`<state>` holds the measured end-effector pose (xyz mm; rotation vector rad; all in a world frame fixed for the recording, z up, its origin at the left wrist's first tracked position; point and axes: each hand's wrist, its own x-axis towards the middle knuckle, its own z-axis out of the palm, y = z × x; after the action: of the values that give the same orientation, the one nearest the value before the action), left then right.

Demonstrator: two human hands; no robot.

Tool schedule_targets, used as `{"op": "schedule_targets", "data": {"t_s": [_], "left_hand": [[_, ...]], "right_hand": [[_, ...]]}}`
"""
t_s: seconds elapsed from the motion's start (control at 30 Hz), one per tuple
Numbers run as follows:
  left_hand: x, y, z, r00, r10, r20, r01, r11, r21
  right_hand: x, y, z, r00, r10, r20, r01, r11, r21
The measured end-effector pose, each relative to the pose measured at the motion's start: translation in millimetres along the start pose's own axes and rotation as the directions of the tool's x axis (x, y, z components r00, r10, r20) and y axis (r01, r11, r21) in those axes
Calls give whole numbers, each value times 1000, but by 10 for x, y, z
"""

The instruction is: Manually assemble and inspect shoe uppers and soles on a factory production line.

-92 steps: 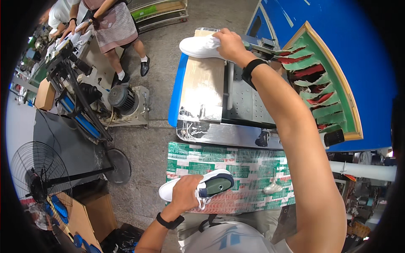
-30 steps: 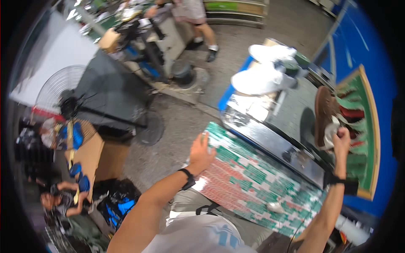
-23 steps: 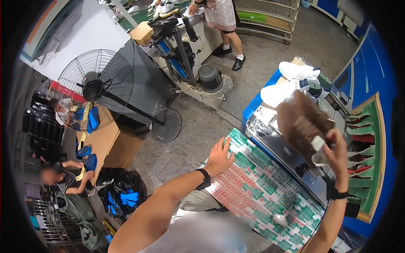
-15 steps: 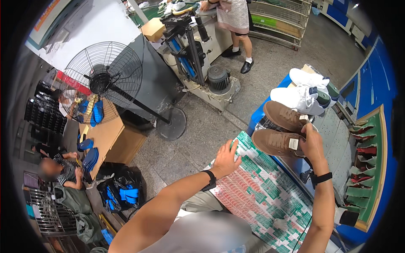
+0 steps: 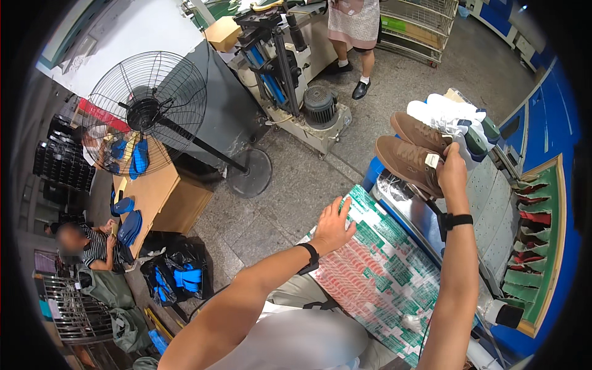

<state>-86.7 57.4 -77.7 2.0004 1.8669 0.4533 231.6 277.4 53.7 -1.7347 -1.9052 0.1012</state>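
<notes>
My right hand (image 5: 452,176) grips a pair of brown lace-up sneakers (image 5: 404,159) by their heel ends, and both toes point left and away. The pair is held above the far end of a blue-edged machine top, partly in front of several white sneakers (image 5: 438,111) with dark green heels. My left hand (image 5: 333,226) has its fingers spread, resting at the far left edge of a board (image 5: 376,271) covered in green, white and red patterned tape. Nothing is held in it.
A large black stand fan (image 5: 148,114) stands at left. A press machine with a grey motor (image 5: 320,105) is ahead, a person in an apron beyond it. Another person sits at the left by a cardboard-coloured table (image 5: 179,200). A green-backed frame (image 5: 542,246) stands at right.
My right hand has carried the brown sneakers up and away from me, uncovering a shiny surface below them. My left hand stays at the board's edge.
</notes>
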Motion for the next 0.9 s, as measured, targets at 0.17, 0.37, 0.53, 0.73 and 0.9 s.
{"op": "schedule_targets", "data": {"t_s": [0.17,0.37,0.53,0.73,0.9], "left_hand": [[-32,-6,50,1000,2,-13,-2,1000,-17],[-29,19,38,999,37,-32,-39,998,-57],[-57,-26,68,1000,-7,-10,7,1000,-27],[-32,-14,45,1000,-2,-1,2,999,-43],[-97,-49,-17,997,-57,51,58,998,-22]], "right_hand": [[-45,29,-6,998,-59,-29,58,998,-36],[-228,230,-226,999,2,33,4,982,-191],[-357,-123,-773,985,-171,-8,156,916,-368],[-598,-1387,-2264,717,-594,-365,412,784,-465],[-1712,-2388,-3451,486,-801,-350,506,585,-635]]}}
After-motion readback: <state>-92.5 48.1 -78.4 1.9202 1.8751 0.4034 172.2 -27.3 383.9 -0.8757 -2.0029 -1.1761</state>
